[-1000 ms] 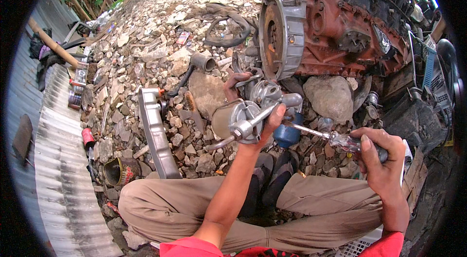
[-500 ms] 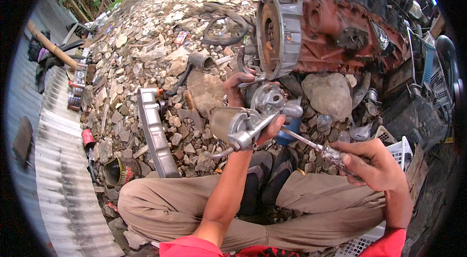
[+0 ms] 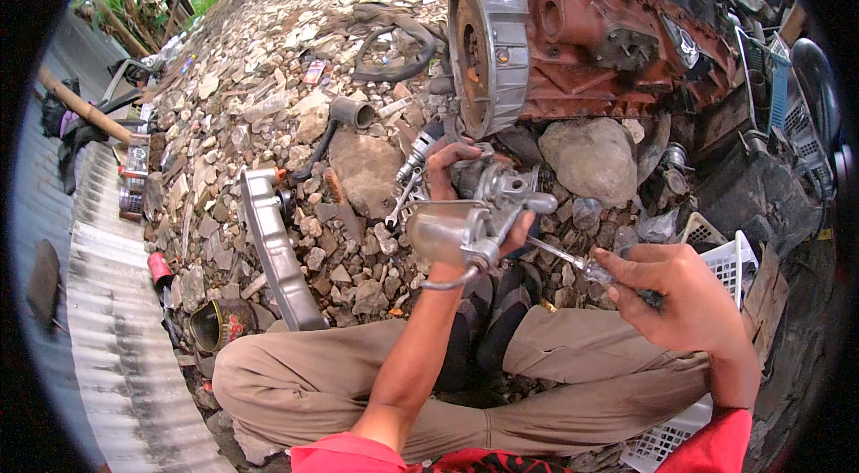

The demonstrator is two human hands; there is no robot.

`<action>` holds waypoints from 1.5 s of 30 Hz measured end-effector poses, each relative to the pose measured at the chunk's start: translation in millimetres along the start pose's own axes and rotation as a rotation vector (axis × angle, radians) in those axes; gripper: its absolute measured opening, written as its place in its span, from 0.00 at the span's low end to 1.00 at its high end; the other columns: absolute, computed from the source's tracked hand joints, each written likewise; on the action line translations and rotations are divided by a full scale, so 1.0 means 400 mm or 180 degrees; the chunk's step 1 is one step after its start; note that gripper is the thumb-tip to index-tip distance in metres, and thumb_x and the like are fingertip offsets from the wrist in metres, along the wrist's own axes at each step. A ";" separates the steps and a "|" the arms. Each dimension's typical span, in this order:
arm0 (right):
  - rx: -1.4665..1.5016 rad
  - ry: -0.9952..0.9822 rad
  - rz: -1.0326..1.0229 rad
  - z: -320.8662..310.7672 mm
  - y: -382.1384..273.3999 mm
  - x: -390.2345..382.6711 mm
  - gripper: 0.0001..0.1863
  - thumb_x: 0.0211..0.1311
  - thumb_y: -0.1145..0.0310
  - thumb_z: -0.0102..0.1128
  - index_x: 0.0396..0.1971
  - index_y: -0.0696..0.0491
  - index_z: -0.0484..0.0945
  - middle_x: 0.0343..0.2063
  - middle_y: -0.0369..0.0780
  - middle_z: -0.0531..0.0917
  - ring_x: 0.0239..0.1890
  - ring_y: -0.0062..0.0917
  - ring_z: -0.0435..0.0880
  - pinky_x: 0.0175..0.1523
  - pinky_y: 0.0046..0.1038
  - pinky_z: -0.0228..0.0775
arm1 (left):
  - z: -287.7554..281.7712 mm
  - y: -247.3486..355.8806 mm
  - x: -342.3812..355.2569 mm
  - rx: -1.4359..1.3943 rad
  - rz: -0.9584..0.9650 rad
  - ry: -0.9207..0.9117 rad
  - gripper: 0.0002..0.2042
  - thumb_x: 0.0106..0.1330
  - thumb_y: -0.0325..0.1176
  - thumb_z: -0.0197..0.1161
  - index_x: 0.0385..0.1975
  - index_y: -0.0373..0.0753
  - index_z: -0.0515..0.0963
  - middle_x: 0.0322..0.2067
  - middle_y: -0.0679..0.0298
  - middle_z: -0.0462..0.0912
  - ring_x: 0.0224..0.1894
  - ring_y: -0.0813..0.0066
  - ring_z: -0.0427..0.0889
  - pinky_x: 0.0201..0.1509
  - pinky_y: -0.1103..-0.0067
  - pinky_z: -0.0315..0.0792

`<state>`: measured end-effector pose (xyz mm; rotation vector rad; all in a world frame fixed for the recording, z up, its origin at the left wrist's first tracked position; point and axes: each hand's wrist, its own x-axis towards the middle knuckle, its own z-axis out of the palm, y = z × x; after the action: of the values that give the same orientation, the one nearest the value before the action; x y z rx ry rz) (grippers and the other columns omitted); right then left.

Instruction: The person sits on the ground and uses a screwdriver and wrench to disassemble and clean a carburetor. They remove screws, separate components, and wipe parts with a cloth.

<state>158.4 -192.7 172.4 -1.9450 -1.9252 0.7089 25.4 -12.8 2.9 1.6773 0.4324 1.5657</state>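
My left hand [image 3: 440, 176] is wrapped around a silvery metal engine part with a cup-shaped bowl [image 3: 490, 196], raised above my feet. A thin curved pipe hangs from its near side. Fingertips show past the part's far side and below its right end; the palm is hidden behind it. In my right hand [image 3: 684, 294] is a screwdriver [image 3: 582, 265] with a clear handle, pinched between thumb and fingers. Its shaft points left at the part's underside, close to my left fingertips. Whether the tip touches the part cannot be made out.
A large reddish engine block [image 3: 608, 52] with a grey bell housing [image 3: 492, 48] stands ahead on the right. A spanner [image 3: 401, 200] and a long metal cover [image 3: 279, 249] lie on the rubble. White plastic baskets [image 3: 727, 267] stand right; corrugated sheeting [image 3: 116, 321] lies left.
The engine part has turned in my left hand and its bowl has shifted right. The spanner now shows beside it. The view has moved slightly; the screwdriver remains in my right hand.
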 end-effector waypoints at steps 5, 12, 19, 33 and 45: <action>-0.0921 0.0161 -0.0197 0.006 -0.016 -0.017 0.17 0.53 0.73 0.63 0.46 0.56 0.81 0.25 0.45 0.73 0.25 0.44 0.77 0.33 0.36 0.70 | 0.001 -0.027 -0.020 -0.0659 -0.0740 -0.0036 0.41 0.47 0.46 0.75 0.54 0.37 0.53 0.38 0.61 0.79 0.41 0.72 0.79 0.52 0.76 0.69; 0.0397 0.0937 -0.0084 0.007 0.042 0.021 0.15 0.53 0.74 0.65 0.43 0.55 0.82 0.26 0.45 0.78 0.29 0.37 0.80 0.34 0.32 0.69 | -0.024 -0.044 -0.010 -0.1454 -0.1197 0.0135 0.41 0.49 0.44 0.76 0.54 0.39 0.52 0.38 0.59 0.82 0.43 0.69 0.82 0.56 0.73 0.71; 0.0218 0.0986 -0.0136 0.020 0.049 0.024 0.17 0.50 0.76 0.67 0.43 0.55 0.82 0.27 0.43 0.78 0.31 0.35 0.80 0.35 0.30 0.69 | -0.046 -0.044 -0.013 -0.2279 -0.1807 0.0148 0.42 0.48 0.40 0.76 0.60 0.43 0.54 0.41 0.54 0.81 0.45 0.65 0.82 0.54 0.68 0.76; 0.0173 0.0942 -0.0110 0.028 0.029 0.023 0.17 0.50 0.76 0.68 0.44 0.53 0.83 0.32 0.44 0.78 0.34 0.35 0.80 0.39 0.31 0.71 | -0.040 -0.060 -0.025 -0.2140 -0.1699 0.0286 0.41 0.46 0.39 0.78 0.56 0.40 0.56 0.39 0.55 0.79 0.43 0.66 0.82 0.52 0.70 0.77; 0.0038 0.0955 -0.0082 0.029 0.029 0.021 0.16 0.51 0.75 0.68 0.43 0.54 0.83 0.32 0.44 0.78 0.34 0.34 0.80 0.40 0.31 0.72 | -0.042 -0.065 -0.028 -0.1859 -0.1838 0.0063 0.42 0.46 0.41 0.78 0.56 0.40 0.55 0.38 0.57 0.79 0.43 0.69 0.82 0.50 0.72 0.76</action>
<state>161.4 -186.4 155.5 -1.8918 -1.7551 0.3930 14.0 0.9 -24.8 0.9743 0.3765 1.1277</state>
